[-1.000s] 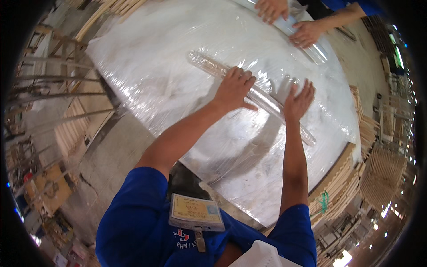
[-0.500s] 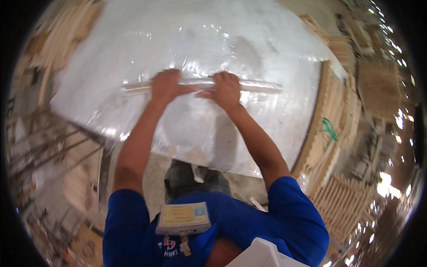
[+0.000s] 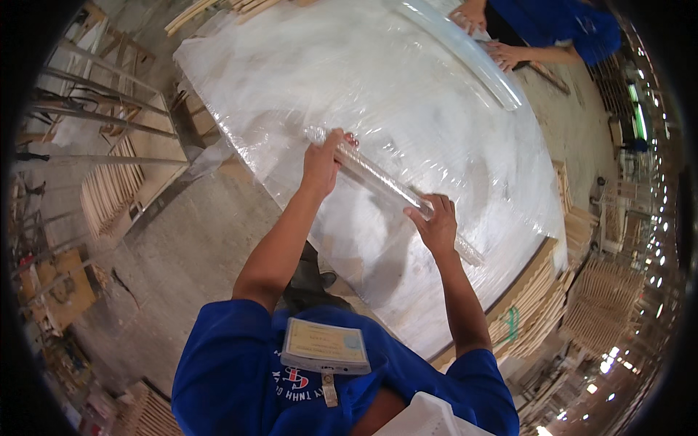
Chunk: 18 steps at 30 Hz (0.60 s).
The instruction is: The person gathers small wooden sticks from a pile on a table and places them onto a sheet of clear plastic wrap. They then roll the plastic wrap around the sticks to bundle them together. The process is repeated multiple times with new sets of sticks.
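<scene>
A narrow roll of clear plastic film (image 3: 384,183) slants from far left to near right above a large pale tabletop covered with shiny clear sheeting (image 3: 320,80). My left hand (image 3: 322,166) is closed around it near its far left end. Closer to the other end, my right hand (image 3: 436,224) grips the same roll, thumb on the near side. A short length of the roll sticks out past each hand. Part of it is hidden beneath my fingers.
At the far right, a person in a blue shirt (image 3: 552,22) has hands by a thicker clear plastic roll (image 3: 465,54). Wooden slats (image 3: 529,312) line the right side. A metal-framed rack (image 3: 116,120) stands left, above concrete floor (image 3: 196,240).
The roll has turned from nearly level to slanting, its right end now nearer me. My view has swung round, bringing the other person and the thicker roll into sight.
</scene>
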Each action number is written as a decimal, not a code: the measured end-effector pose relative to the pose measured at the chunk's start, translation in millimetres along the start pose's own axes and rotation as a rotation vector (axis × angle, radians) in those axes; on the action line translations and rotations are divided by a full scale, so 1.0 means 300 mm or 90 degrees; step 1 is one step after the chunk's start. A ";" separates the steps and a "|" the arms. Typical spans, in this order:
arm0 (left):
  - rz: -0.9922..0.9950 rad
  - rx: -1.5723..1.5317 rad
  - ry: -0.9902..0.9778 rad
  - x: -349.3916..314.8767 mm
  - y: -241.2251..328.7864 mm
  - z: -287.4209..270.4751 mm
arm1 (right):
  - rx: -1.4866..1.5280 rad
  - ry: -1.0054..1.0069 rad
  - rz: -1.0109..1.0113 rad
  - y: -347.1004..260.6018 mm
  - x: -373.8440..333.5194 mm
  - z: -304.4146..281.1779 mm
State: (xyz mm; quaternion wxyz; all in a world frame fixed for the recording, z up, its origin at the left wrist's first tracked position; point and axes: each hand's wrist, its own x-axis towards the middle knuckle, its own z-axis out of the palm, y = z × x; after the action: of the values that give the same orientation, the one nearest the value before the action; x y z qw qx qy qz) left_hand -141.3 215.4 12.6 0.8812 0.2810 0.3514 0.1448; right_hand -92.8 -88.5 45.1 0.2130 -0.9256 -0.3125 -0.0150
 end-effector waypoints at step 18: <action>0.046 0.126 -0.019 0.074 0.115 0.122 | 0.133 -0.260 -0.202 -0.428 0.774 0.000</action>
State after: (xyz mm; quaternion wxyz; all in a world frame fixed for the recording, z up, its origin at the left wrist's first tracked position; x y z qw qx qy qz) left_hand -101.8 238.7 42.9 0.8486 0.3810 0.3405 0.1372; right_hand 18.9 135.9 131.9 0.2353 -0.8221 -0.4895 0.1711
